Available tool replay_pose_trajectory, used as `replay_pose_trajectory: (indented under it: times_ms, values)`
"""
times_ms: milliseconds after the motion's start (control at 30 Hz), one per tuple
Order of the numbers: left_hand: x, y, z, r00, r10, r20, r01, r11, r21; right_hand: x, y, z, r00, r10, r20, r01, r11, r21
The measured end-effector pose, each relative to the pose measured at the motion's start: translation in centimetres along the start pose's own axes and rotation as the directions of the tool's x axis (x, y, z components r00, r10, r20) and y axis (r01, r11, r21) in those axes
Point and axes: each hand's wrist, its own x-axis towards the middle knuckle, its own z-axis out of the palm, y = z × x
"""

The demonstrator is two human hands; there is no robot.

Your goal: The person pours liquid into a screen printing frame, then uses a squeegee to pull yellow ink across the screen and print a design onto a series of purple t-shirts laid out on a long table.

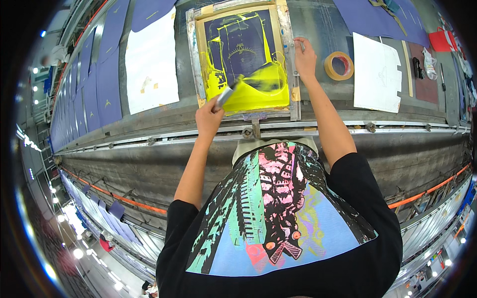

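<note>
A screen-printing frame [292, 30] lies on the long bench in front of me, its dark mesh window [243, 37] bordered with tan tape. Bright yellow ink [251, 103] pools along the mesh's near end and streaks up both sides. My left hand [209, 119], at the frame's near left corner, is closed around the grey handle of a spatula-like tool [226, 96]. The tool's far end is smeared by motion over the ink, so its exact shape is unclear. Over the frame's right side bar, my right hand [304, 57] has its fingers curled on the edge.
Right of the frame lie a roll of amber tape [339, 66] and a white sheet [376, 74] with a notched edge. Another white sheet [151, 67] and several purple fabric pieces [105, 84] are on the left. A metal rail [198, 135] runs along the bench's near edge.
</note>
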Motion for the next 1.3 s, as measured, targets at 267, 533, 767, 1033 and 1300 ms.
replay_pose_trajectory:
  times_ms: [267, 533, 767, 1033, 1300]
  values:
    - [1.1, 3.7, 6.4, 0.940, -0.080, -0.332, -0.002, 0.971, -0.241, 0.0, 0.6, 0.8, 1.000, -0.003, -0.024, 0.003, 1.000, 0.028]
    - [2.7, 8.7, 11.0, 0.991, -0.096, -0.097, 0.044, 0.899, -0.436, 0.1, 0.1, 0.3, 0.999, 0.013, 0.038, -0.015, 0.999, 0.045]
    - [1.2, 1.2, 4.5, 0.974, -0.107, -0.199, 0.037, 0.943, -0.329, 1.9, 0.8, 1.5, 0.989, -0.146, 0.016, 0.143, 0.981, 0.132]
    - [0.0, -4.6, -4.0, 0.977, -0.012, -0.211, -0.011, 0.994, -0.106, -1.3, -8.4, 6.6, 0.990, -0.093, 0.107, 0.075, 0.984, 0.165]
    - [1.1, -14.9, -10.4, 0.957, 0.281, -0.066, -0.278, 0.959, 0.055, -10.0, -14.2, 22.8, 0.996, 0.039, 0.076, -0.059, 0.955, 0.289]
